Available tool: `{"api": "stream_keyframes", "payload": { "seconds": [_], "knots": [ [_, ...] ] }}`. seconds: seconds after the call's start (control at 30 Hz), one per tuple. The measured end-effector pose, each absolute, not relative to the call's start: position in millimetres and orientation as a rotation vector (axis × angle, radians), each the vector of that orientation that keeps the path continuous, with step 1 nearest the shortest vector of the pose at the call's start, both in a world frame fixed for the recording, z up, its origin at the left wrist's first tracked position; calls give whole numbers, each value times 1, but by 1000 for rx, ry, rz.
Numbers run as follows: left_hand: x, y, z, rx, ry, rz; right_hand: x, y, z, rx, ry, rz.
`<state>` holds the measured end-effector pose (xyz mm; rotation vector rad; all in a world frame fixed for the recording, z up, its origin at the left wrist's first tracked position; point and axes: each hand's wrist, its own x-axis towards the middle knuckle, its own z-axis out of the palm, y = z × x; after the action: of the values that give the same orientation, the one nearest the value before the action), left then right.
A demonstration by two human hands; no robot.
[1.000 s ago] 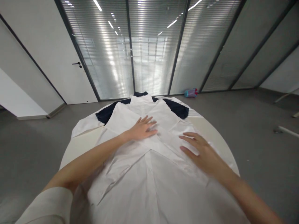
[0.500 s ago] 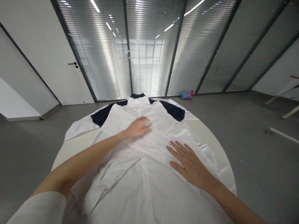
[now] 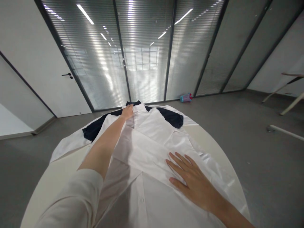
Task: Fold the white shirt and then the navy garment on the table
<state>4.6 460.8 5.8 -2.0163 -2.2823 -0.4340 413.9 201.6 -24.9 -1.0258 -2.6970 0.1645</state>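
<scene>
A white button-up shirt (image 3: 152,139) is spread over a round table (image 3: 45,190), its collar end far from me. My left hand (image 3: 128,111) reaches up to the left side of the collar, its fingers bunched together on the fabric there; the fingertips are small and partly hidden. On the right half of the shirt, my right hand (image 3: 187,177) lies flat with its fingers spread. Dark navy cloth (image 3: 172,117) shows from under the shirt at both shoulders and behind the collar. A placket with a button runs down the middle near me.
More white cloth (image 3: 64,147) lies at the table's left edge. Beyond the table stands a glass partition with blinds (image 3: 144,72), with a white door (image 3: 57,91) at left. A blue and red basket-like object (image 3: 186,97) rests on the floor. Furniture legs (image 3: 285,131) stand at right.
My left hand has moved from the middle of the shirt up and forward to the collar. My right hand stays flat on the cloth. The view has shifted slightly.
</scene>
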Motion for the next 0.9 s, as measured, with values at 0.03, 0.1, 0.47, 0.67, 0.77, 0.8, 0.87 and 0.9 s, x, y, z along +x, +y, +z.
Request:
{"api": "stream_keyframes", "payload": {
  "seconds": [0.03, 0.1, 0.47, 0.67, 0.77, 0.8, 0.87, 0.9],
  "knots": [
    [6, 468, 6, -2014, -2311, -393, 414, 202, -25, -1026, -2691, 167],
    [9, 480, 6, -1999, -2372, -316, 415, 202, -26, -1026, -2682, 172],
    [24, 476, 34, -1911, -2220, -127, 416, 202, -27, -1043, -2638, 254],
    [38, 444, 34, -2153, -2058, -29, 414, 200, -23, -1078, -2642, 304],
    [38, 432, 34, -2313, -2092, 111, 414, 200, -22, -1074, -2637, 314],
    [38, 430, 35, -2346, -2118, 148, 414, 200, -22, -1072, -2638, 315],
    [39, 430, 40, -2331, -2191, 146, 413, 200, -22, -1073, -2637, 313],
    [41, 432, 42, -2287, -2222, 105, 413, 200, -22, -1075, -2637, 310]
  ]
}}
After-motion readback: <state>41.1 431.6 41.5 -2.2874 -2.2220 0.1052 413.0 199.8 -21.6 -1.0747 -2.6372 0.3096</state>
